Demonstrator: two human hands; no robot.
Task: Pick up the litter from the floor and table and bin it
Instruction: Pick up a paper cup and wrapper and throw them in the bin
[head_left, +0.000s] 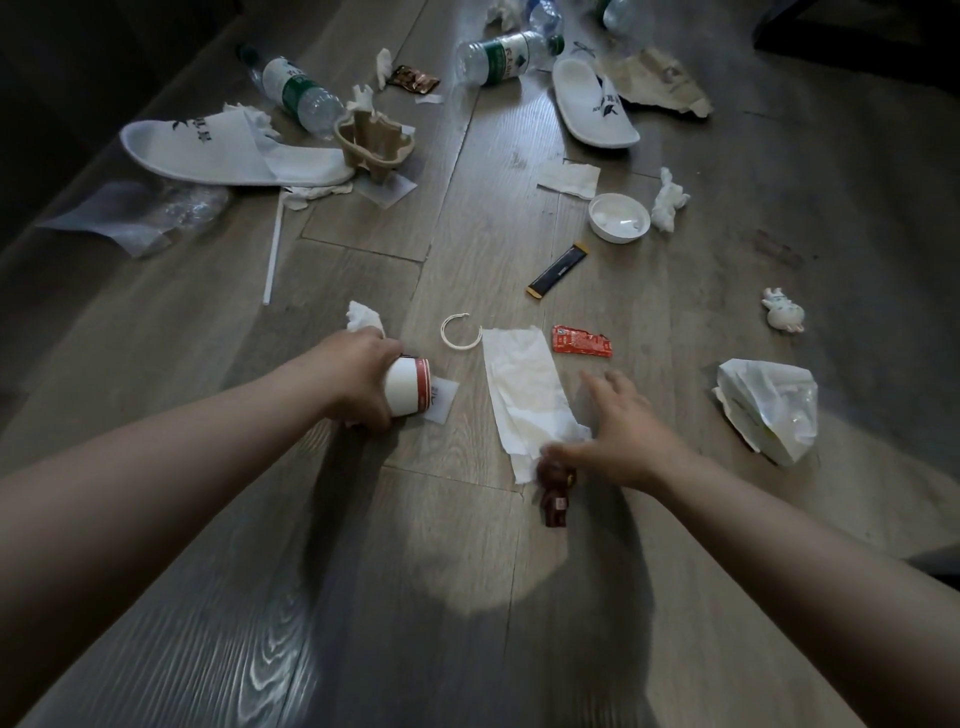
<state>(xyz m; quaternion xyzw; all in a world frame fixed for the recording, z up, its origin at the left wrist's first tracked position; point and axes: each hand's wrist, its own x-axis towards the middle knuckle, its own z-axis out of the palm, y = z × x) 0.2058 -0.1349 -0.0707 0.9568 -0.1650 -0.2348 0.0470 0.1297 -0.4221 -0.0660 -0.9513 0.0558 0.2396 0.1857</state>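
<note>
My left hand (358, 376) grips a white paper cup with a red band (408, 387) lying on its side on the wooden floor; a crumpled tissue (363, 317) shows just behind the knuckles. My right hand (618, 431) hovers with its fingers spread over the lower end of a flat white napkin (524, 384), the thumb by a small dark brown bear figure (555, 499). A red sauce packet (581, 341) and a white plastic ring (457, 332) lie just beyond the napkin. No bin is in view.
Further out lie a black stick sachet (558, 270), a white bowl (619, 217), a crumpled white bag (769, 410), a small white toy (784, 310), two white slippers (208, 153) (592, 106), plastic bottles (298, 93) (506, 56), a cardboard cup carrier (374, 143), a straw (274, 249) and several tissues.
</note>
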